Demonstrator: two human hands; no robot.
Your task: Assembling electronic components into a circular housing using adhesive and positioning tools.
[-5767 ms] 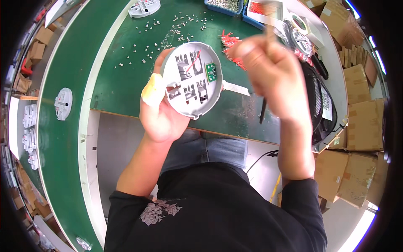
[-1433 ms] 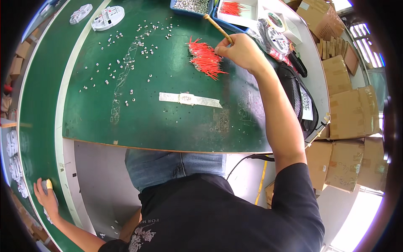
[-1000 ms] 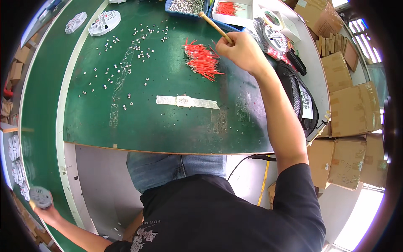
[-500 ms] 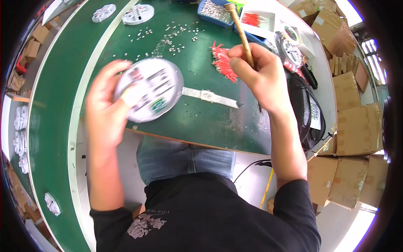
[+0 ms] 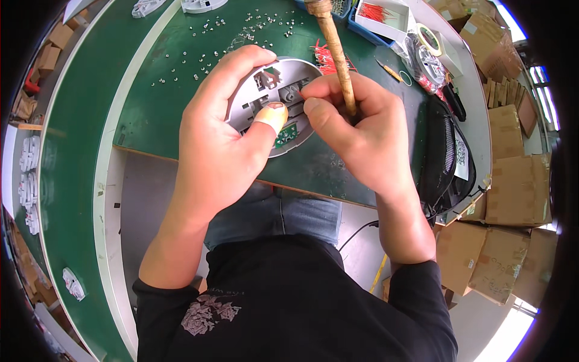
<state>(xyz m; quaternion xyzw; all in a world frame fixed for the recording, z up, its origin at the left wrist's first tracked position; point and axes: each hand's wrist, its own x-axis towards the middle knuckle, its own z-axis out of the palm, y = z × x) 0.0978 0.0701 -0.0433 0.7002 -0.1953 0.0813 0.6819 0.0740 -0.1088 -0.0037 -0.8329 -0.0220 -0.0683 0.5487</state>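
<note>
My left hand (image 5: 214,145) grips a round grey plastic housing (image 5: 246,101) by its left rim, tilted above the table. A pale wrap (image 5: 270,116) covers the thumb, which presses over the housing's inner side. Slots, ribs and a small green circuit board (image 5: 286,136) show inside it. In my right hand (image 5: 371,130) a brown, wooden-looking stick tool (image 5: 332,48) stands up between the fingers. Thumb and forefinger are pinched together at the housing's right side, with a tiny red bit at their tips. The tool's lower end is hidden by the hand.
Short red wires (image 5: 324,59) lie behind my right hand. Small metal nuts (image 5: 208,54) are scattered across the green table (image 5: 151,114). At the back right are a white box (image 5: 386,24), a tape roll (image 5: 429,40) and a black bag (image 5: 437,142). Cardboard boxes (image 5: 512,187) stand right.
My left hand has brought the housing rightward and tilted it. My right hand has come down to the housing's edge, still holding the stick tool. The pale strip on the table is now out of sight.
</note>
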